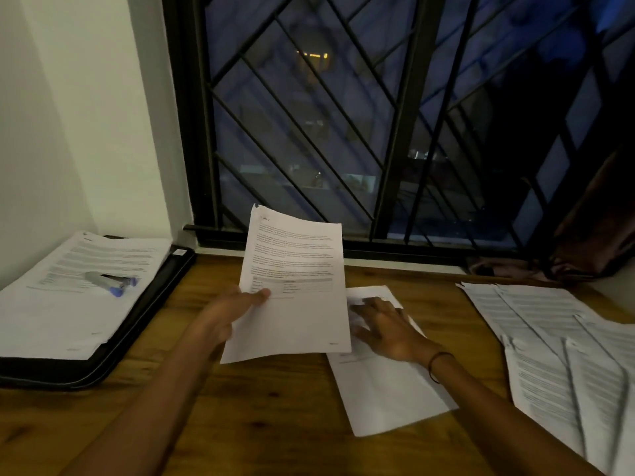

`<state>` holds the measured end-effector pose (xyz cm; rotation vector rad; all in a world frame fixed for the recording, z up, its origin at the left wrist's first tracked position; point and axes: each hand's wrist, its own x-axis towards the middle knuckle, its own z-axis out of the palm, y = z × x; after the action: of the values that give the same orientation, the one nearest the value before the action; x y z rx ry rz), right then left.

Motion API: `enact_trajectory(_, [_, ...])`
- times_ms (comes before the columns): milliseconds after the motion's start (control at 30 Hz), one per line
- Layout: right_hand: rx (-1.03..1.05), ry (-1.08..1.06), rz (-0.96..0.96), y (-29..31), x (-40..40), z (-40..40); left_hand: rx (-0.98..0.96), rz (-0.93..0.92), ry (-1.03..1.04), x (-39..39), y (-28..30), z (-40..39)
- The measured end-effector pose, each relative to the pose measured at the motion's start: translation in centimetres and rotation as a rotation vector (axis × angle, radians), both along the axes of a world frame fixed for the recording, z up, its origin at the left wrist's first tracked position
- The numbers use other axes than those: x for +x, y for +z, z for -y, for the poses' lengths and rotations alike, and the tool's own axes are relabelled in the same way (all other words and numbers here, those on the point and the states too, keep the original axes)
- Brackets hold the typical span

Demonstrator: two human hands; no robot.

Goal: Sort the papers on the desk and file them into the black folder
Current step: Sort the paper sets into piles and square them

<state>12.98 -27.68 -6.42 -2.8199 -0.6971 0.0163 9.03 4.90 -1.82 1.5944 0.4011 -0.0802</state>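
Observation:
My left hand (229, 314) pinches a printed sheet (295, 286) by its lower left edge and holds it tilted above the wooden desk (240, 424). My right hand (385, 326) lies flat, fingers spread, on another sheet (388, 393) on the desk. The black folder (137, 321) lies open at the left with printed pages (68, 290) in it. Several more printed papers (563, 359) are fanned out at the right.
A grey and blue stapler-like object (110, 281) rests on the pages in the folder. A barred window (378, 132) rises behind the desk, a white wall (68, 115) at the left. Dark cloth (584, 249) sits at the back right corner.

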Motion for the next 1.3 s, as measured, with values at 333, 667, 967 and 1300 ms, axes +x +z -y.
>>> enact_trajectory(333, [0.224,-0.347,0.196,3.2,-1.2,5.5,0.108,0.012,-0.288,1.8,-0.1,10.0])
enact_trajectory(667, [-0.059,-0.548,-0.007,0.5,-3.8,16.5,0.149,0.067,-0.447,3.6,0.4,18.9])
enact_trajectory(967, [-0.099,-0.535,0.102,2.1,-2.2,22.2,0.259,0.001,-0.468,6.6,-0.6,21.1])
enact_trajectory(1300, [-0.177,-0.532,-0.02,-1.6,-1.3,23.7,0.202,0.111,-0.46,7.2,-2.3,21.4])
